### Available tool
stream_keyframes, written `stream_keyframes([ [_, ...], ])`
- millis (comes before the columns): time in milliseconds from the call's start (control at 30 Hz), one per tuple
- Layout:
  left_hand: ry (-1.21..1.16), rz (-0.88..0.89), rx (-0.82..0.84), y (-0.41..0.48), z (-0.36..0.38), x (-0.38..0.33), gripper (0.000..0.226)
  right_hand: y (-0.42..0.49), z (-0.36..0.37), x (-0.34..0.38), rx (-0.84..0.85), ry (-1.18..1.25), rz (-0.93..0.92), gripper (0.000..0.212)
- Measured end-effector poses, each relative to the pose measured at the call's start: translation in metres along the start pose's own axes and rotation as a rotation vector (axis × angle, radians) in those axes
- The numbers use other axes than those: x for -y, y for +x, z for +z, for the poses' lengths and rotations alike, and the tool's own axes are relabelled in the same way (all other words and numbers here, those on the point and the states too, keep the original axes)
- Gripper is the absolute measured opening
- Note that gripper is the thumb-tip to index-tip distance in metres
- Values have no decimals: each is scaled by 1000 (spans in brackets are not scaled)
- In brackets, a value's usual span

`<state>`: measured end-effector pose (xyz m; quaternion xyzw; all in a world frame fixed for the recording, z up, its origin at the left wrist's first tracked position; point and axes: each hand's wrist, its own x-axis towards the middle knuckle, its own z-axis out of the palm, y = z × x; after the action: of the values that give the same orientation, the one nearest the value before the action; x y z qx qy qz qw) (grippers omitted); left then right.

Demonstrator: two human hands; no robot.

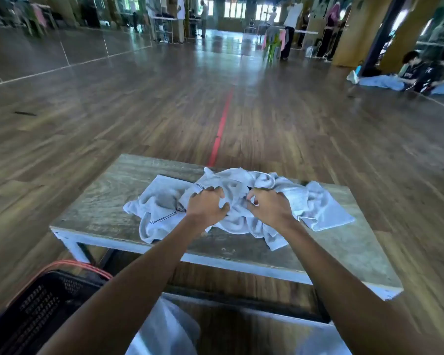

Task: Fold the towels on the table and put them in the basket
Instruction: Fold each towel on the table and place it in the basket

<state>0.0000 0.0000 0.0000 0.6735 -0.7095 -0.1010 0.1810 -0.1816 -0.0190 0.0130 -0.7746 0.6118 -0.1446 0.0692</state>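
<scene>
Where heaped mid-way along bench (100, 201), found towels (241, 180) lying left-right, directly beneath both hands. Noted left grip (207, 204) and right grip (268, 204) each clutching cloth, equally near. Logged basket (36, 303) near-left.

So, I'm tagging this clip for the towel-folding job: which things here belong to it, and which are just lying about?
Part of the job:
towels
table
basket
left hand and right hand, both gripping the towels

Just lying about:
red floor line
green chair
people sitting on the floor
</scene>
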Motion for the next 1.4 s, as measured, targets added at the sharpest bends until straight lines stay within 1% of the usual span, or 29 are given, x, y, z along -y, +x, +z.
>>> stream_keyframes([
  [67,15,-20,36,19,13,1,35,22,9,-7,-8,-79,-36,22],
  [133,79,-19,48,35,27,2,39,45,18,-16,23,-160,-75,26],
  [200,150,1,26,49,39,0,44,66,27,-21,98,-169,-132,34],
  [267,168,4,3,61,49,1,49,80,36,-23,186,-176,-178,45],
  [333,162,-3,23,68,58,3,43,89,45,-22,219,-232,-217,50],
  [433,143,8,-18,71,67,9,26,94,52,-21,196,-308,-268,40],
  [500,154,26,-62,69,64,12,26,95,54,-21,166,-318,-269,31],
  [567,170,56,-105,68,53,16,23,92,51,-22,148,-283,-248,28],
  [700,140,128,-187,65,9,19,20,86,23,-14,119,-123,-234,24],
  [800,168,207,-301,65,-39,15,25,86,-18,-2,61,71,-243,10],
  [833,182,234,-328,65,-57,13,32,86,-34,3,40,129,-246,13],
  [900,239,294,-345,64,-98,6,53,84,-69,15,21,275,-237,23],
  [933,283,320,-347,64,-117,2,60,83,-87,22,10,350,-245,27],
  [967,315,344,-353,64,-137,-3,63,82,-104,28,-3,407,-262,31],
  [1000,328,357,-357,63,-156,-10,60,80,-122,35,-25,432,-279,34],
  [1067,315,364,-354,61,-196,-27,39,79,-157,47,-77,432,-315,36],
  [1100,307,377,-359,60,-216,-36,28,79,-174,52,-102,433,-318,35],
  [1133,302,391,-363,58,-234,-44,22,80,-189,56,-132,420,-294,32],
  [1200,254,408,-363,55,-267,-57,20,81,-218,61,-169,341,-233,22],
  [1300,165,430,-377,52,-304,-73,16,73,-253,67,-119,232,-204,3],
  [1400,119,460,-387,49,-326,-81,12,53,-279,71,-49,250,-188,7],
])
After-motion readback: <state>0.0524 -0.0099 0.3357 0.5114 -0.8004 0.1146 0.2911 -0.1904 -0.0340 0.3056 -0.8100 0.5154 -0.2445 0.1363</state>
